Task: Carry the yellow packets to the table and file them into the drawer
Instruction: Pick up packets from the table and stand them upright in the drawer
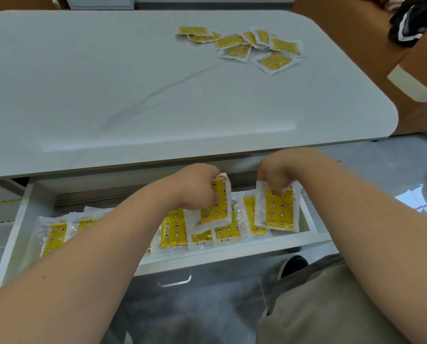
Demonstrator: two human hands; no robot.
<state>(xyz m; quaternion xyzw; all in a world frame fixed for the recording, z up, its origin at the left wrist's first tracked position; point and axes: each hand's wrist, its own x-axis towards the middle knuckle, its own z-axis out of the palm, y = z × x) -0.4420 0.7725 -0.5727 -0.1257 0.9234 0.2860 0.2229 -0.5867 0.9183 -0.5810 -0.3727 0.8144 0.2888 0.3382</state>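
Observation:
The white drawer under the table is pulled out and holds a row of several yellow packets standing side by side. My left hand grips one yellow packet by its top edge, held above the middle of the row. My right hand pinches another yellow packet over the drawer's right end. A loose pile of yellow packets lies on the far right part of the white table. My left forearm hides part of the row.
The drawer front carries a metal handle. Brown chairs stand at the table's right side, one with a black garment. My knee in beige trousers and a dark shoe are below the drawer on a grey floor.

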